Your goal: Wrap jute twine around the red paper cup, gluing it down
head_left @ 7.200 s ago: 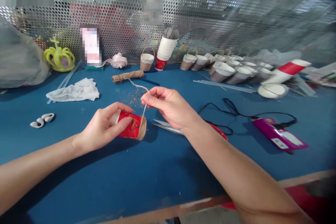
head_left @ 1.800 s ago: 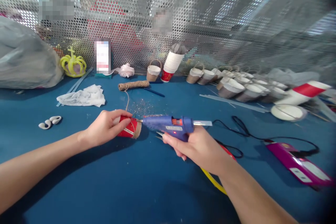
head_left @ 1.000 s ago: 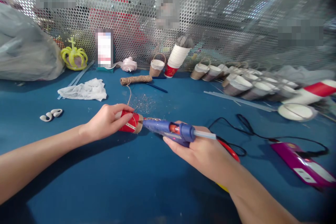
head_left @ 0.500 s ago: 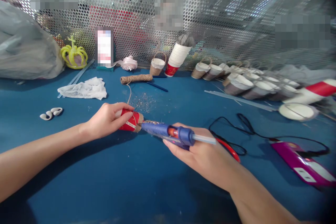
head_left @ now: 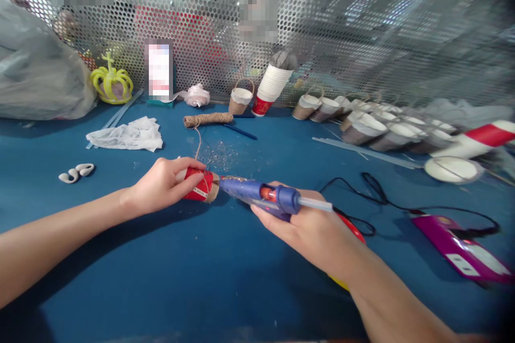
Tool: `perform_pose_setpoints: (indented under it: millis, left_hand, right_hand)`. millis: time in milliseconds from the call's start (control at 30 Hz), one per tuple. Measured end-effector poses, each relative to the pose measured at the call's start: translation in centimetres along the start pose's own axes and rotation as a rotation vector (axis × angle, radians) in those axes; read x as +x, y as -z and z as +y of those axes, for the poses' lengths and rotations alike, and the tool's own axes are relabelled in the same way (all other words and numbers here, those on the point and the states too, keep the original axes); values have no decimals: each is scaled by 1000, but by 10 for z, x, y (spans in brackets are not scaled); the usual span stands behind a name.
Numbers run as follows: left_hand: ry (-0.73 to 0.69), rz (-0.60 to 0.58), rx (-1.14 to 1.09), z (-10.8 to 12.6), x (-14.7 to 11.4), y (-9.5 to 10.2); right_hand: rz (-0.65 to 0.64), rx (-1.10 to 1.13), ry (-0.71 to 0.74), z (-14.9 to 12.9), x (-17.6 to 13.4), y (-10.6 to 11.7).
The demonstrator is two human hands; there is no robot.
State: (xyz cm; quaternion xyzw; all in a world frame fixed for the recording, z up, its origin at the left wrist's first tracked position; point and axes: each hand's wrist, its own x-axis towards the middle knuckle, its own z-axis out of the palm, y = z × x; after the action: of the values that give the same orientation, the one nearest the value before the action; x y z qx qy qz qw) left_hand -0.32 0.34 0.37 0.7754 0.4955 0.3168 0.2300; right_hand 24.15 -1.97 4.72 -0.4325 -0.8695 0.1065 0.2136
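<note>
My left hand [head_left: 169, 182] is closed round a red paper cup [head_left: 199, 186] lying on its side, its brown twine-wrapped end facing right. A strand of twine runs from the cup up to a twine roll [head_left: 208, 119] behind it. In my right hand [head_left: 306, 225] is a blue hot glue gun [head_left: 257, 193], a clear glue stick [head_left: 316, 204] poking out of its back. The gun's nozzle points left and is at the cup's wrapped end; whether it touches I cannot tell.
Finished little baskets [head_left: 362, 126] crowd the back right, near a stack of paper cups [head_left: 274, 83]. A purple power strip [head_left: 454, 246] with a black cord lies right. White cloth [head_left: 126, 135], white earbuds [head_left: 76, 172] and a grey plastic bag [head_left: 40, 64] are left.
The glue gun has shifted slightly upward and to the right at the cup's end. A bit of yellow now shows beneath my right wrist. My left hand stays on the cup.
</note>
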Motion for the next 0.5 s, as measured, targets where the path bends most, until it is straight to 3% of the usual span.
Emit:
perform_pose_setpoints:
  millis: [200,500]
  left_hand:
    - [-76,-7,23,-3,-1,0]
    - [-154,-26,60,-4,-3,0]
  right_hand:
    - [-79,79,-35,-2,3,5]
    - [-46,132,-123,7,4,-2]
